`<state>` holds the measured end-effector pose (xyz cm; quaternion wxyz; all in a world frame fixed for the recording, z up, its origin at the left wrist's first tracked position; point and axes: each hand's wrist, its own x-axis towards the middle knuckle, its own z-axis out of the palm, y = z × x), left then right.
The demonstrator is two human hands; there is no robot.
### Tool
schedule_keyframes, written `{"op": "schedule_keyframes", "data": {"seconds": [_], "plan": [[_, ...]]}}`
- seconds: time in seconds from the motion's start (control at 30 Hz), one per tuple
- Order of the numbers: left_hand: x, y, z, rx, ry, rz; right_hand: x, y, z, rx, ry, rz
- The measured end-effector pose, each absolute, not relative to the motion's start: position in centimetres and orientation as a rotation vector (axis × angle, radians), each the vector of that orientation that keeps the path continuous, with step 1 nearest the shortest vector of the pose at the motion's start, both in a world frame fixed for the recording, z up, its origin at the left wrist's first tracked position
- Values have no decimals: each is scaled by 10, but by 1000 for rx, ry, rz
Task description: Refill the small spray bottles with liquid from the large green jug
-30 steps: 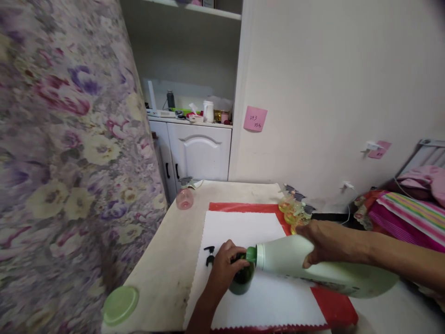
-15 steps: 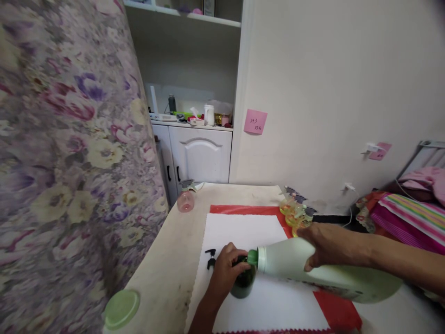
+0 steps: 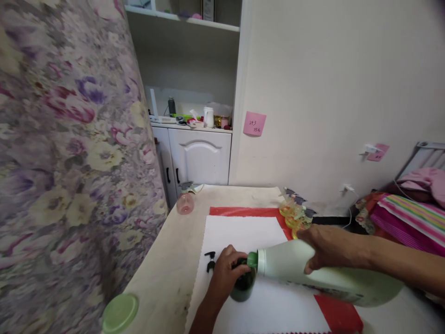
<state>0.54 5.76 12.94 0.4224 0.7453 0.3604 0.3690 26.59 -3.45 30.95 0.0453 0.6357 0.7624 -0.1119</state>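
Observation:
My left hand [image 3: 222, 273] is wrapped round a small dark green bottle [image 3: 244, 286] standing on a white cloth [image 3: 243, 236]. My right hand [image 3: 327, 248] grips a large pale green jug [image 3: 330, 276], tipped on its side with its green spout [image 3: 252, 260] over the small bottle's mouth. A black pump head [image 3: 209, 260] lies on the cloth just left of my left hand.
The white cloth lies over a red mat [image 3: 339, 317] on a beige table [image 3: 167, 273]. A green lid [image 3: 120, 313] sits at the front left, a pink spray bottle [image 3: 185, 199] at the back left, yellow spray bottles [image 3: 295, 214] at the back. A flowered curtain [image 3: 66, 153] hangs left.
The view has shifted slightly upward. Both hands hold the same grip, with the jug still tipped at the small bottle.

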Motion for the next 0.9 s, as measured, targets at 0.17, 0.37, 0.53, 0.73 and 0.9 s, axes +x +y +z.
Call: {"op": "schedule_keyframes", "data": {"seconds": [0.17,0.37,0.53,0.73,0.9], "plan": [[5,57,131,1887,914,925,267,-33,307,1919,2290,-288],[6,56,133,1878,912,926,267,-33,308,1921,2286,-272],[6,56,132,1868,908,918,263,-35,313,1911,2286,-285],[5,56,132,1866,899,916,260,-36,316,1909,2243,-262],[5,56,134,1861,897,918,257,-36,319,1928,2216,-279]]}}
